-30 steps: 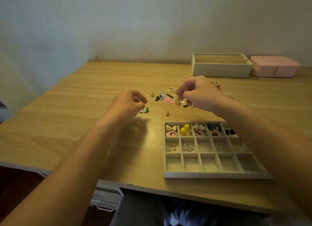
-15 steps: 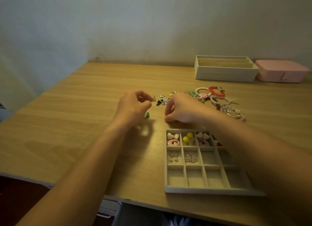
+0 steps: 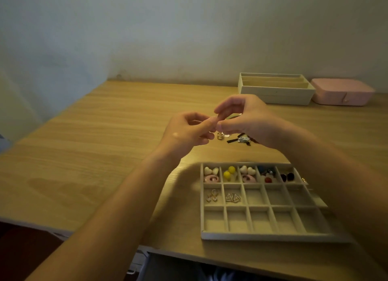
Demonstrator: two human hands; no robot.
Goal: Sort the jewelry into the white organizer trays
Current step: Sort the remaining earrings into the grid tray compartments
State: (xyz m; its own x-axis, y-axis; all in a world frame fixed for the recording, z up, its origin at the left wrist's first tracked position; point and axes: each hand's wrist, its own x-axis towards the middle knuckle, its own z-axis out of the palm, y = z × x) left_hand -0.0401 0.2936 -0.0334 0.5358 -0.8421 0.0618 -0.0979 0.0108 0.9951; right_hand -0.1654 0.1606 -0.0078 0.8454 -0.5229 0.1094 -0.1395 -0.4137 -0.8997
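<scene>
A white organizer tray with a grid of compartments lies near the table's front edge. Its far row holds heart, yellow ball, pink ring and dark earrings; the middle row holds gold drop earrings and triangle earrings. Above the table, beyond the tray, my left hand and my right hand meet at the fingertips. Both pinch a small jewelry piece that the fingers mostly hide. Loose jewelry lies under them: a gold ring and a black bow piece.
A second white tray with long slots stands at the back right against the wall, with a pink box beside it. The wooden table stretches out to the left. An open drawer shows below the front edge.
My right hand has lifted off the table by the tray's far edge. Both hands rose and came together at the fingertips above the loose pieces.
</scene>
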